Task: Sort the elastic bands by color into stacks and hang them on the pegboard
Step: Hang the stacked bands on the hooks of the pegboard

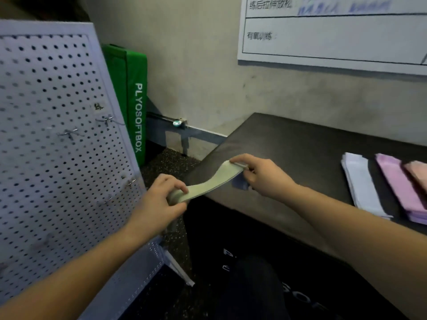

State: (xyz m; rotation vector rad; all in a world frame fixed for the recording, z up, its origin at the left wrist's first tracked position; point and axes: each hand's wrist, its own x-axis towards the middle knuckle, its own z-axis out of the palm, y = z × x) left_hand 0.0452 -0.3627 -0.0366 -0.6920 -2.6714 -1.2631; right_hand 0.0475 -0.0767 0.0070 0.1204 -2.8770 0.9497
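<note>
From the head view, the step in hand looks like carrying a pale green stack of bands (208, 181) over to the pegboard (57, 135) to hang it. The left hand (159, 204) has its thumb and fingers curled round one end of the stack; the right hand (261, 175) pinches the other end between thumb and forefinger, so the stack spans the gap between the two hands and sags a little in the middle. It hangs in the air above the near-left corner of the black worktop (300, 158), touching nothing but the hands.

To do this well, I judge that the loop should be kept open at the end going onto the hook, and all the layers kept together so that none slips off separately. The left hand is the nearer one to the board, so its end is the natural one to lead. The closest hooks (130, 182) sit just beyond the left hand's knuckles, with more hooks (108, 120) higher up the board, well above both hands. The hooks are thin and blurred here, so their exact shape cannot be read; a slow approach is wise.

Off to the far side of the right hand, well apart from it, lie three more stacks side by side on the worktop: a white stack (362, 185), a lilac stack (402, 190) and a pink stack (418, 172) cut by the frame edge. These are not yet hung.
</note>
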